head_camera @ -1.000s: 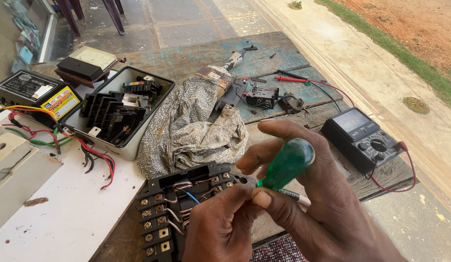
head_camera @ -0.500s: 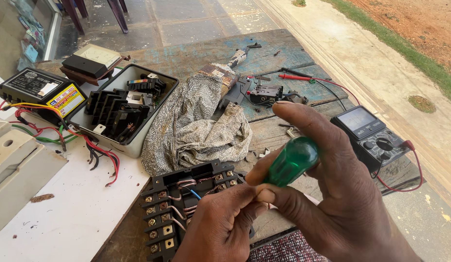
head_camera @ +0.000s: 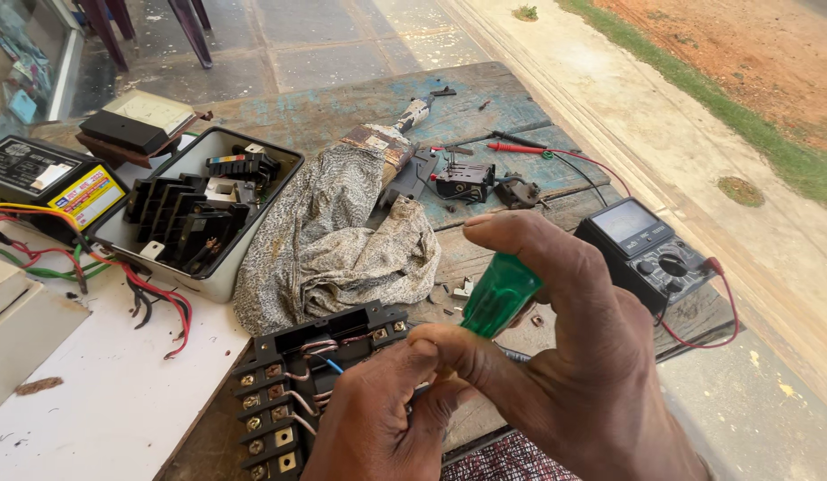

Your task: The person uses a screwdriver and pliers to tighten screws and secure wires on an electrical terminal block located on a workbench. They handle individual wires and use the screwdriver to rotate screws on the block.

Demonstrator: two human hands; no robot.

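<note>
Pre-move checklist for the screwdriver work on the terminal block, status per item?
1. Right hand grips the green-handled screwdriver: ok.
2. Left hand rests at the black terminal block, steadying it: ok.
3. Screwdriver tip seated on a screw: cannot tell, hidden behind the hands.
4. Block lies flat on the wooden table: ok.
5. Cloth clear of the block: not ok, its edge reaches the block.
6. Multimeter clear of the hands: ok.

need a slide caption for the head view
Right hand holds a green-handled screwdriver over a black terminal block, left hand steadying it.
</note>
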